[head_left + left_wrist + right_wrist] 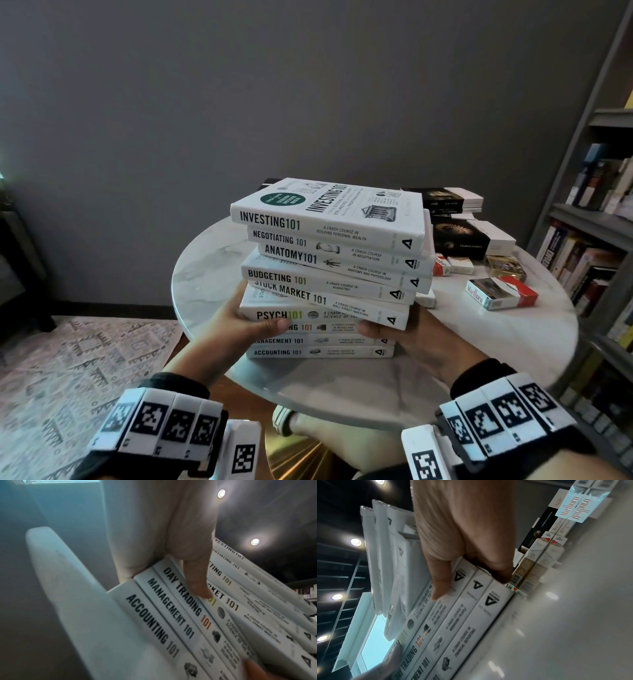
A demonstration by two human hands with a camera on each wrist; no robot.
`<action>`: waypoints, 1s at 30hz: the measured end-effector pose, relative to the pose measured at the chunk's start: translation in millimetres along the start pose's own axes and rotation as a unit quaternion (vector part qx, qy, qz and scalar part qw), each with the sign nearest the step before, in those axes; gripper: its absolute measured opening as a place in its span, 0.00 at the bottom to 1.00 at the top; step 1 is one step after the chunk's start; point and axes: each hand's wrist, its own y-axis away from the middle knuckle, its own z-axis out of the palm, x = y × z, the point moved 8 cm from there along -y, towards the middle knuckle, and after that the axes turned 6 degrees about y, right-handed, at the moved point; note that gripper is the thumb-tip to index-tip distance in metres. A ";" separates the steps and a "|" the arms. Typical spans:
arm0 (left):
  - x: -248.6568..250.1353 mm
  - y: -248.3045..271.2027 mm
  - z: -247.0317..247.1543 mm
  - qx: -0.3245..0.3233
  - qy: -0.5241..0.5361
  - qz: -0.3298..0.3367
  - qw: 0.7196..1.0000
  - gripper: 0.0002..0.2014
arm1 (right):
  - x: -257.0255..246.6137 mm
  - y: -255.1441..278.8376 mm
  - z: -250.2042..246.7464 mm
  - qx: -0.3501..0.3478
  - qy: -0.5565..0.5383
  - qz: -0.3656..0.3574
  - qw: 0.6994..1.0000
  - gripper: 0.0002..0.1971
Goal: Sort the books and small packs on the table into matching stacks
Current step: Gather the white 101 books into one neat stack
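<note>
A tall stack of white "101" books [329, 274] stands on the round marble table [342, 387], spines toward me. The upper books, from Investing 101 [325, 209] down to Psych 101 [308, 314], sit askew over Day Trading, Management and Accounting 101 [318, 352]. My left hand [246, 325] grips the stack's left end, thumb pressed on the Psych 101 spine [221, 614]. My right hand [411, 339] grips the right end at the same height, its thumb [440, 588] on the spines and fingers curled behind. Small packs lie at the right: a red Marlboro pack [500, 293], a gold pack [505, 267] and white packs [455, 265].
Black-covered books [469, 236] are piled at the table's back right, behind the packs. A full bookshelf [599, 212] stands close on the right. A patterned rug [68, 359] covers the floor at the left. A grey wall is behind the table.
</note>
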 end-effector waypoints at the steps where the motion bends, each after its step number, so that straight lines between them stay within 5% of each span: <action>1: 0.3 0.1 0.9 0.000 0.003 0.005 1.000 0.50 | -0.2 0.1 -0.1 0.001 0.002 0.002 1.000 0.30; 14: -2.0 1.8 4.4 0.002 0.005 0.020 1.000 0.55 | -1.2 0.5 -0.1 0.011 0.002 0.009 1.000 0.28; 20: -2.1 1.5 2.8 0.004 0.008 0.015 1.000 0.56 | -0.7 -0.6 0.6 0.006 0.007 0.011 1.000 0.40; 30: -10.7 0.9 2.5 0.011 0.032 -0.010 0.999 0.52 | -4.7 -0.9 5.2 -0.029 -0.018 0.018 0.999 0.28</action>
